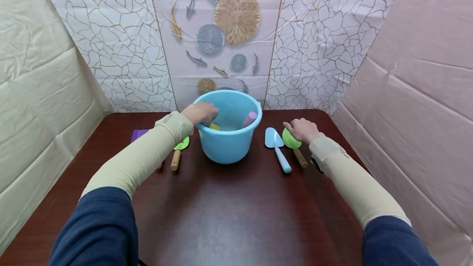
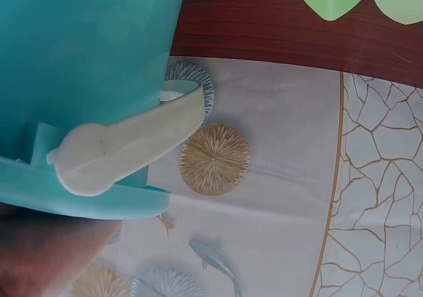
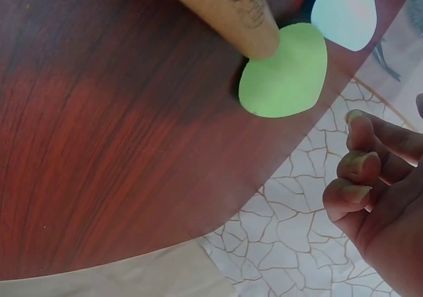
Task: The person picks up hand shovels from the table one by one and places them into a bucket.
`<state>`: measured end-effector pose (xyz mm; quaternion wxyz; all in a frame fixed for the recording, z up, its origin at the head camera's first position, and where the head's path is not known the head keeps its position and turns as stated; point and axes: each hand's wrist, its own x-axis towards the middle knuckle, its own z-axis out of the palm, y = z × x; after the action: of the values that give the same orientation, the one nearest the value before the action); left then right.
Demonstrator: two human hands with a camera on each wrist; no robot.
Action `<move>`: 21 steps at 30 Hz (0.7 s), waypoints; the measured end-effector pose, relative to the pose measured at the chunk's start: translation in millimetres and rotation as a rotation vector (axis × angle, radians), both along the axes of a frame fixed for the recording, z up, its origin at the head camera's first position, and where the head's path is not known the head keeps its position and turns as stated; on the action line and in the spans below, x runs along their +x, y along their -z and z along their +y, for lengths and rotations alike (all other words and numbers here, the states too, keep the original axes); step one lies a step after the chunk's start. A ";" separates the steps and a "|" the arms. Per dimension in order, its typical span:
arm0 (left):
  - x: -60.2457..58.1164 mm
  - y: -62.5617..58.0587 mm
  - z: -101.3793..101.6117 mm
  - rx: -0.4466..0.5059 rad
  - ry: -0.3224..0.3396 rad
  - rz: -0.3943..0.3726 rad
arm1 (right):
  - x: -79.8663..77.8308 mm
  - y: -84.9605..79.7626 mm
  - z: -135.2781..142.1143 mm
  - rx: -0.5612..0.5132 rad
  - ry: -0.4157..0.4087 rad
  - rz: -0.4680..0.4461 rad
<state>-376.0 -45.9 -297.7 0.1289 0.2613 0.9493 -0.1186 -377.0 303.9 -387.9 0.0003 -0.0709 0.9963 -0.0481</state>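
Observation:
A light blue bucket (image 1: pixel 227 145) stands upright toward the back of the table. My left hand (image 1: pixel 202 112) reaches over its left rim, with the fingers down inside. Close by the fingers is a yellow piece (image 1: pixel 215 126) in the bucket; I cannot tell whether they grip it. A pink cylindrical piece (image 1: pixel 250 119) leans inside on the right. In the left wrist view the bucket's white handle (image 2: pixel 125 145) shows beside the rim. My right hand (image 1: pixel 303 129) hovers over a green hand trowel (image 3: pixel 287 75) with a wooden handle, its fingers loosely bent and holding nothing.
A light blue trowel (image 1: pixel 282 159) lies right of the bucket. Left of it lie a green trowel (image 1: pixel 182 143) with a wooden handle and a purple item (image 1: pixel 138 134), partly behind my left arm. Cloth walls (image 1: pixel 310 52) enclose the table (image 1: pixel 233 216) at the back and sides.

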 end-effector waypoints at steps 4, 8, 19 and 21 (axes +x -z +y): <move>0.0 -0.5 -0.3 -0.009 0.003 0.001 | 0.9 0.8 4.1 -0.002 0.006 -0.001; 1.0 -2.4 -0.4 -0.018 0.011 0.016 | 2.6 1.3 9.5 0.001 0.014 -0.016; 12.0 -14.9 0.0 -0.026 0.005 0.044 | 10.7 5.6 22.9 0.011 0.020 -0.037; 15.3 -19.1 -1.3 -0.013 -0.005 0.044 | 11.6 7.4 25.2 0.019 0.024 -0.031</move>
<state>-360.7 -47.2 -278.6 0.1099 0.2552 0.9517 -0.1303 -365.4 329.1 -395.3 0.0160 -0.0581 0.9974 -0.0399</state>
